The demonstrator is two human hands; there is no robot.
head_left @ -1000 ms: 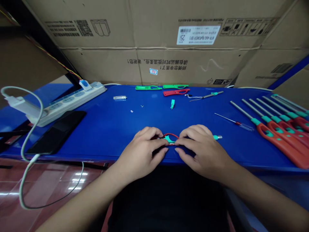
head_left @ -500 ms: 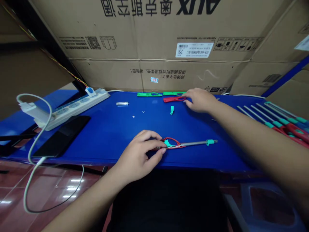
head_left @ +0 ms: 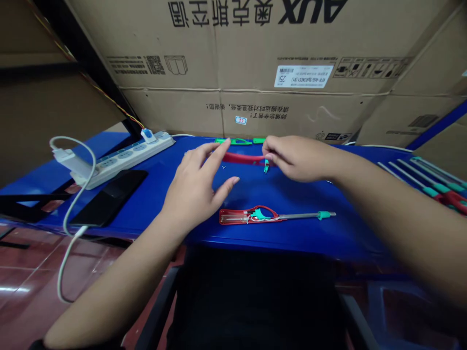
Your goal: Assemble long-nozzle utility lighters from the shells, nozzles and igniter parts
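My right hand (head_left: pixel 295 156) pinches one end of a red plastic shell (head_left: pixel 242 158), lifted a little above the blue table. At the shell's other end is my left hand (head_left: pixel 199 182), its fingers spread; whether a fingertip touches the shell is unclear. Nearer the front edge lies a red lighter half (head_left: pixel 233 217) with a clear tube, white wire, green trigger (head_left: pixel 260 213) and a metal rod (head_left: pixel 299 216) pointing right. A small green part (head_left: pixel 266 166) sits just beyond the right fingertips. Green shells (head_left: pixel 233 141) lie along the back, partly behind my hands.
A white power strip (head_left: pixel 126 158) with plugs and a cable stands at the left, beside a black phone (head_left: pixel 109 198). Several red lighters with metal rods (head_left: pixel 452 198) lie at the right. A large cardboard box (head_left: pixel 182 112) rises behind the blue table (head_left: pixel 292 238).
My left hand has let go of the lighter half and moved up and left. The red shell at the back is now raised in my right hand. The view has shifted slightly.
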